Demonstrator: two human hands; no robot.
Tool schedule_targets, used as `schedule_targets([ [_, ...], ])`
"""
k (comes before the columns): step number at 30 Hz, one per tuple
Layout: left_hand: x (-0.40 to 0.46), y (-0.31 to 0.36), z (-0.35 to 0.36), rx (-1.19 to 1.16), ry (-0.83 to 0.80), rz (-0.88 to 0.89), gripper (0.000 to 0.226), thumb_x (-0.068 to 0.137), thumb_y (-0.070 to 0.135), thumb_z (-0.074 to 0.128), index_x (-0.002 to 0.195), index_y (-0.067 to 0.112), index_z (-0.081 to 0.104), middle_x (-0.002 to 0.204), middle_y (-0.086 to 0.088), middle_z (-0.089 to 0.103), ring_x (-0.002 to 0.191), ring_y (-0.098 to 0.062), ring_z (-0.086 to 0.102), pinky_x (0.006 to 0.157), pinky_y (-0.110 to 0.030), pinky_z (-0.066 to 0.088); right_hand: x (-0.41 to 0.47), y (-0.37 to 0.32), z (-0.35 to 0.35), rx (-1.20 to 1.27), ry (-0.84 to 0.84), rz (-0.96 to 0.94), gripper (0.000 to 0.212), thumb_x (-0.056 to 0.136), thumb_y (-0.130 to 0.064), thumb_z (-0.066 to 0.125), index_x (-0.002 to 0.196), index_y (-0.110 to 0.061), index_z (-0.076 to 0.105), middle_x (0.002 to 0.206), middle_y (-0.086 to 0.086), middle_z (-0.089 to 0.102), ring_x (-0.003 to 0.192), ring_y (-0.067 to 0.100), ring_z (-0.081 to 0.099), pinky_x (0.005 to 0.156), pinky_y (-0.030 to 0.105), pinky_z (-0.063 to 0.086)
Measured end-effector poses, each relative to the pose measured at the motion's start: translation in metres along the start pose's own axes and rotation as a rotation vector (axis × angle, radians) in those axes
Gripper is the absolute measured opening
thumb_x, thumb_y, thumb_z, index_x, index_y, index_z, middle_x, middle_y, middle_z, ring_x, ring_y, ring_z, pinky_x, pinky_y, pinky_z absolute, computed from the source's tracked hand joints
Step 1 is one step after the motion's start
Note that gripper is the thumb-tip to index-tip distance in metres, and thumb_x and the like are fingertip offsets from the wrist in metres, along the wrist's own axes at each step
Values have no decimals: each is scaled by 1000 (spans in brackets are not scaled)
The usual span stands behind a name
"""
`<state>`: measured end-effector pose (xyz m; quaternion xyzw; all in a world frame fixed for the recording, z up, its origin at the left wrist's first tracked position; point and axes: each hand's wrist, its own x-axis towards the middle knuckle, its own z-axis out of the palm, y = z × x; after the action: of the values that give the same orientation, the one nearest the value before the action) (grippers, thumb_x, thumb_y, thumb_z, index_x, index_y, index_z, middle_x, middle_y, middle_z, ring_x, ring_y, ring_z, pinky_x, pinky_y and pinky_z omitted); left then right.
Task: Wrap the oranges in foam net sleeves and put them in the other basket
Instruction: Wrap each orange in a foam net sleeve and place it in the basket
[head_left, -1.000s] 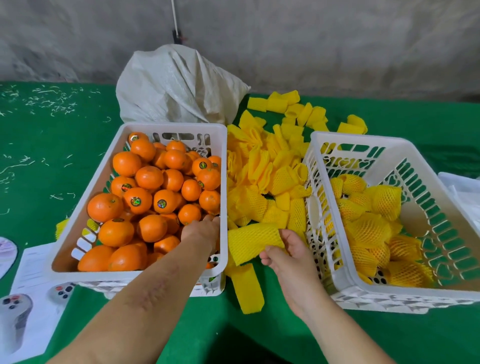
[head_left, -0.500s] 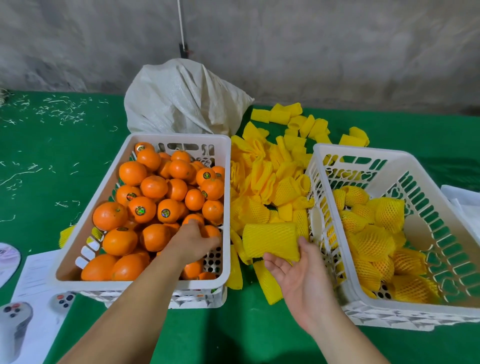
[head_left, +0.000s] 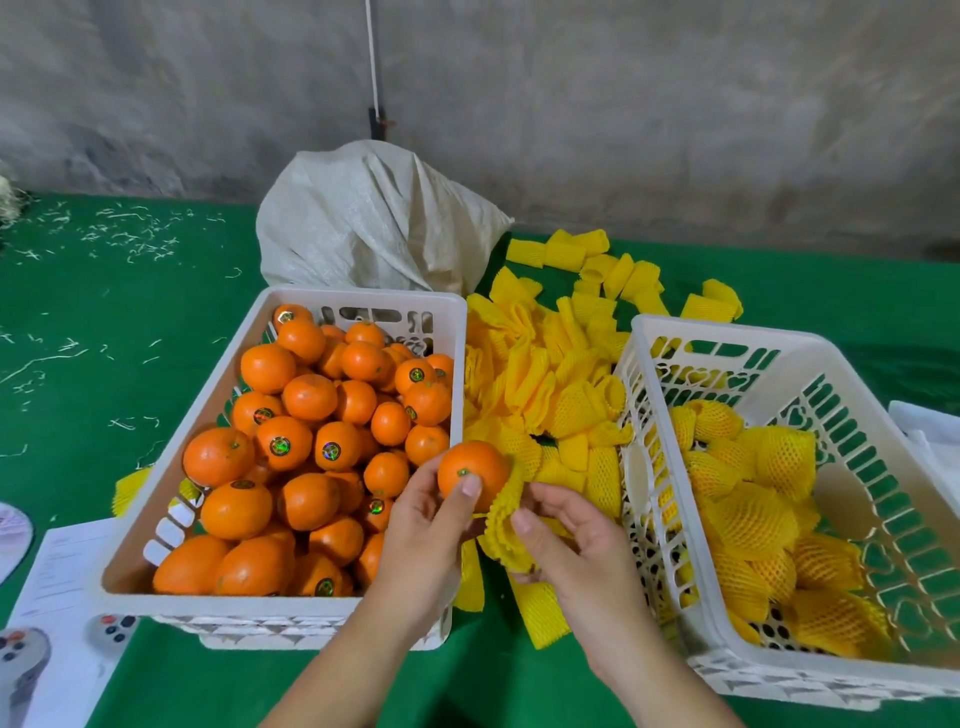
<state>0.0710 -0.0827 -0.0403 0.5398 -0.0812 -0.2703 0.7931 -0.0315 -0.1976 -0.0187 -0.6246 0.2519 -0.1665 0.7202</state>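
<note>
Green felt covers my table (head_left: 130, 322) under a rough grey wall, with pale shavings scattered at the far left. Between the two white baskets I have my left hand (head_left: 423, 535) gripping an orange (head_left: 470, 473), thumb pressed on its front, lifted just over the right rim of the left basket (head_left: 363, 301), which is heaped with bare oranges. My right hand (head_left: 576, 551) pinches a yellow foam net sleeve (head_left: 501, 519), its open mouth touching the orange's lower right side. Loose sleeves (head_left: 550, 374) lie piled between the baskets, and the right basket (head_left: 727, 338) holds oranges already netted. A white woven sack (head_left: 374, 218) slumps behind the left basket, and printed paper (head_left: 57, 577) lies at the near left
</note>
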Motion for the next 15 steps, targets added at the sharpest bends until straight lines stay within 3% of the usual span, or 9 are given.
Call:
schedule_targets([
  [2, 2, 0, -3, 15, -13, -3, 57, 86, 36, 75, 134, 10, 61, 122, -19, 73, 115, -39, 69, 100, -50, 57, 0, -2, 0, -130, 7, -11, 42, 77, -41, 84, 114, -27, 71, 104, -12, 75, 85, 13, 73, 64, 32, 60],
  [6, 1, -6, -5, 185, -36, 48, 66, 75, 52, 81, 132, 25, 63, 120, -5, 73, 115, -30, 68, 99, -46, 56, 3, 2, -5, -314, 105, -59, 28, 86, -33, 80, 111, -33, 68, 102, -15, 72, 93, 7, 68, 78, 26, 57],
  [11, 2, -5, -7, 96, -61, 12, 80, 71, 61, 88, 136, 23, 61, 125, -9, 71, 119, -32, 67, 104, -48, 53, -1, 1, 1, -348, 36, -68, 55, 69, -62, 73, 118, -42, 59, 101, -11, 72, 93, 5, 69, 75, 24, 57],
  [13, 1, -3, -6, 102, -63, 24, 70, 75, 53, 86, 134, 26, 61, 123, -7, 72, 117, -30, 68, 102, -46, 55, -2, 1, 3, -344, 8, -73, 47, 72, -58, 75, 115, -51, 56, 103, -15, 71, 96, 3, 68, 78, 22, 57],
  [15, 1, -3, -5, 80, -61, 20, 69, 75, 47, 83, 135, 23, 59, 124, -8, 72, 117, -31, 69, 96, -40, 58, -2, 0, 2, -341, -3, -105, 35, 83, -39, 73, 110, -54, 58, 100, -17, 72, 88, 3, 69, 73, 21, 56],
])
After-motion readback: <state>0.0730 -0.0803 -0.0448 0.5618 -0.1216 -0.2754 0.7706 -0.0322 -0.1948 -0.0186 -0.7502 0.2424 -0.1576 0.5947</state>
